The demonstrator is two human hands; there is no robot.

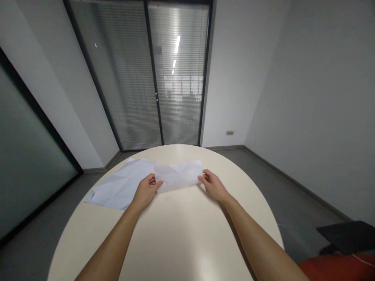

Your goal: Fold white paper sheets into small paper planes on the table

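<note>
A creased white sheet of paper (179,175), shaped like a wide strip, is stretched between my two hands above the table. My left hand (147,190) pinches its left end, thumb on the front face and fingers behind. At the right end, my right hand (214,185) grips the paper between thumb and fingers. To the left, crumpled white sheets (120,185) lie spread on the tabletop, partly behind my left hand and wrist. How many sheets are there I cannot tell.
The pale round table (175,230) fills the space before me. Beyond its far edge stands a glass door (181,113) with blinds. A black flat object (348,236) and something red (336,268) are at the lower right, beside the table.
</note>
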